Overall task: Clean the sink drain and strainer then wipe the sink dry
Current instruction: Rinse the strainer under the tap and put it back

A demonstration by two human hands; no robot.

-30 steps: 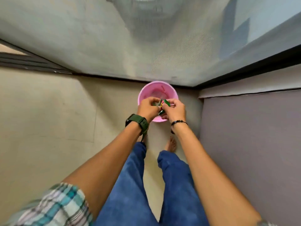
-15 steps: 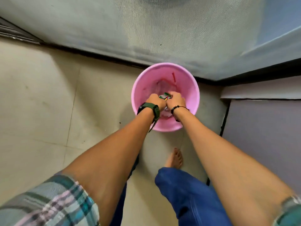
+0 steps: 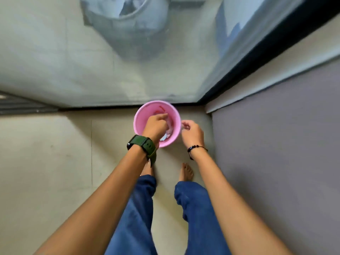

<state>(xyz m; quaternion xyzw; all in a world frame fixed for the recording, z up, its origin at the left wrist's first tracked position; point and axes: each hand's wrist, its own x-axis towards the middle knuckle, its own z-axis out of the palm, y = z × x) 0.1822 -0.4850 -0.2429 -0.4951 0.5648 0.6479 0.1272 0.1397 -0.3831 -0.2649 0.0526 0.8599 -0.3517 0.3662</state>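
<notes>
A pink bucket (image 3: pixel 137 124) stands on the floor against the door's bottom edge, with pale scraps (image 3: pixel 170 130) and a red bit inside. My left hand (image 3: pixel 155 125), with a green watch at the wrist, hovers over the bucket's opening with its fingers bent down into it. Whether they hold anything is hidden. My right hand (image 3: pixel 193 132) hangs just right of the bucket's rim, fingers loosely curled and empty. No sink, drain or strainer is in view.
A mesh-covered door (image 3: pixel 82 70) with a dark frame (image 3: pixel 257 59) rises behind the bucket. A grey wall (image 3: pixel 285 153) runs close along the right. Beige floor tiles (image 3: pixel 55 162) spread to the left. My bare foot (image 3: pixel 186 173) stands just behind the bucket.
Both hands pinched a small green item together over the bucket; now they have parted, the right hand has drawn out to the right, and the green item is out of sight.
</notes>
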